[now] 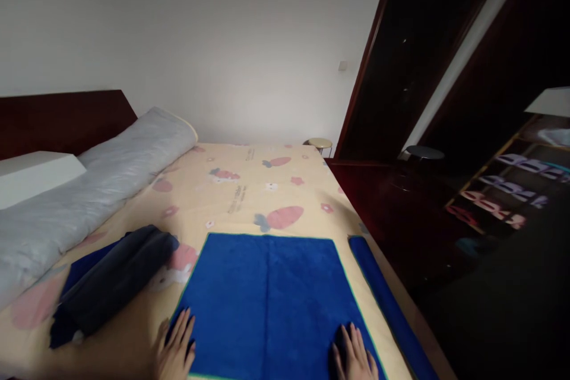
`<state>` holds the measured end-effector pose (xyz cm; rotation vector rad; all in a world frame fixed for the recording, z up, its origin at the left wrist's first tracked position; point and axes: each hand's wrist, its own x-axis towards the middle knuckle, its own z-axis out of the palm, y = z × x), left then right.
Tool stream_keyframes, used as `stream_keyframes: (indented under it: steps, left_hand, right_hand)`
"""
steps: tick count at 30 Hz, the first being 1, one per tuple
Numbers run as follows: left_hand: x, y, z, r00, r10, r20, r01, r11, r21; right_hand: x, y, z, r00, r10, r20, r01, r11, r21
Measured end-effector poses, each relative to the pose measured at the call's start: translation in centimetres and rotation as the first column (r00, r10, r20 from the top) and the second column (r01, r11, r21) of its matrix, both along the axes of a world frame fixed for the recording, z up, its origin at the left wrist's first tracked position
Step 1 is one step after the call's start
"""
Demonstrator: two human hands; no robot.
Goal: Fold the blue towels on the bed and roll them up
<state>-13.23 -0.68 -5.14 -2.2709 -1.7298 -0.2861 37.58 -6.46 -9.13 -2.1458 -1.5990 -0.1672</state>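
A blue towel (303, 291) with a thin green edge lies spread on the bed, a crease running down its middle. At its near left edge rests my left hand (176, 347), fingers stretched out and slightly apart. My right hand (354, 353) is over the near right part of the towel, its fingers also extended. Neither hand grips anything. To the right, along the bed's edge, is a long, narrow folded or rolled blue cloth (389, 303). On the left lies a bundled dark cloth (118, 279) with a blue part showing.
The bed sheet (249, 184) has carrot and rabbit prints. A long grey pillow (120, 166) lies by the headboard (62, 122). Beyond the bed are a pale stool (320, 143), a dark stool (424, 153) and a shoe rack (481, 175) with several slippers.
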Motion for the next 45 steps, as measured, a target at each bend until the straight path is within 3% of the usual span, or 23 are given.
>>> stream_keyframes:
  steps: [3,5,7,9,13,15,16,18,20,23,25,27,29,31,33,34,36,38,40,42,43,45]
  left_hand:
    - [9.5,2.0,2.4,0.999,-0.048,0.017,0.048,0.999,-0.003]
    - [16.1,3.7,3.2,0.995,-0.094,0.04,0.096,0.994,-0.051]
    - [19.4,5.0,2.9,0.991,-0.112,0.066,0.12,0.984,-0.129]
    - [18.0,5.6,2.0,0.996,-0.032,0.078,0.047,0.98,-0.195]
    - [7.2,5.0,0.1,0.968,0.248,0.038,-0.239,0.956,-0.168]
    - [3.5,4.5,0.0,0.97,0.24,0.023,-0.235,0.964,-0.127]
    - [3.0,4.4,0.3,0.975,0.222,0.023,-0.219,0.97,-0.102]
    - [5.2,4.7,1.3,0.983,0.178,0.039,-0.176,0.983,-0.055]
    - [10.4,5.7,2.4,0.991,0.112,0.069,-0.11,0.993,-0.037]
    - [19.2,8.2,3.2,0.994,-0.041,0.103,0.053,0.993,-0.11]
    - [22.2,10.1,3.0,0.987,-0.106,0.118,0.128,0.972,-0.197]
    - [21.2,11.8,2.4,0.989,-0.087,0.116,0.117,0.954,-0.278]
    - [16.6,13.1,1.7,0.996,0.03,0.089,-0.001,0.953,-0.304]
    - [10.6,13.8,1.1,0.98,0.192,0.06,-0.171,0.953,-0.249]
    - [6.0,14.0,0.9,0.972,0.23,0.048,-0.219,0.962,-0.163]
    - [4.9,13.9,1.0,0.972,0.23,0.045,-0.223,0.967,-0.125]
    - [6.1,14.1,1.4,0.982,0.185,0.046,-0.181,0.98,-0.079]
    - [10.6,14.7,1.8,0.996,0.073,0.056,-0.068,0.994,-0.082]
    - [16.3,16.0,2.0,0.993,-0.095,0.07,0.103,0.988,-0.119]
    - [20.4,17.8,2.0,0.975,-0.204,0.09,0.216,0.964,-0.155]
    - [21.2,18.9,1.9,0.97,-0.222,0.097,0.236,0.956,-0.175]
    - [20.0,21.0,1.8,0.982,-0.163,0.096,0.181,0.959,-0.219]
  right_hand:
    - [-7.3,4.0,3.6,0.98,0.197,-0.026,-0.198,0.98,-0.029]
    - [-12.2,7.0,5.7,0.926,0.374,-0.057,-0.377,0.922,-0.089]
    - [-14.1,9.0,6.4,0.867,0.493,-0.077,-0.499,0.855,-0.142]
    - [-11.8,9.3,5.6,0.86,0.506,-0.072,-0.51,0.842,-0.178]
    - [0.1,6.3,2.4,0.956,0.293,0.015,-0.288,0.947,-0.141]
    - [4.4,4.9,1.4,0.972,0.232,0.037,-0.226,0.966,-0.123]
    - [5.1,4.7,1.2,0.979,0.199,0.042,-0.194,0.975,-0.11]
    - [3.7,5.3,1.5,0.99,0.135,0.031,-0.132,0.988,-0.079]
    - [-0.8,7.1,2.6,0.991,0.135,0.0,-0.134,0.989,-0.065]
    - [-8.5,10.9,4.8,0.925,0.376,-0.058,-0.38,0.918,-0.109]
    - [-10.9,13.2,5.6,0.83,0.553,-0.077,-0.558,0.818,-0.141]
    - [-9.5,14.7,5.5,0.796,0.601,-0.074,-0.603,0.776,-0.185]
    - [-4.5,15.0,4.6,0.864,0.502,-0.039,-0.498,0.84,-0.214]
    - [1.7,14.5,3.3,0.94,0.34,0.02,-0.332,0.926,-0.179]
    - [6.3,13.8,2.2,0.958,0.279,0.065,-0.27,0.956,-0.116]
    - [7.3,13.6,1.8,0.964,0.255,0.081,-0.249,0.965,-0.082]
    - [5.8,14.0,1.8,0.966,0.242,0.089,-0.239,0.97,-0.037]
    - [0.6,15.5,2.5,0.95,0.304,0.07,-0.302,0.953,-0.035]
    - [-5.6,17.8,3.7,0.893,0.449,0.028,-0.447,0.892,-0.07]
    - [-10.0,20.5,4.8,0.824,0.566,-0.019,-0.564,0.818,-0.114]
    - [-10.8,21.8,5.1,0.798,0.602,-0.037,-0.6,0.787,-0.14]
    - [-9.2,23.8,5.2,0.789,0.612,-0.05,-0.609,0.769,-0.194]
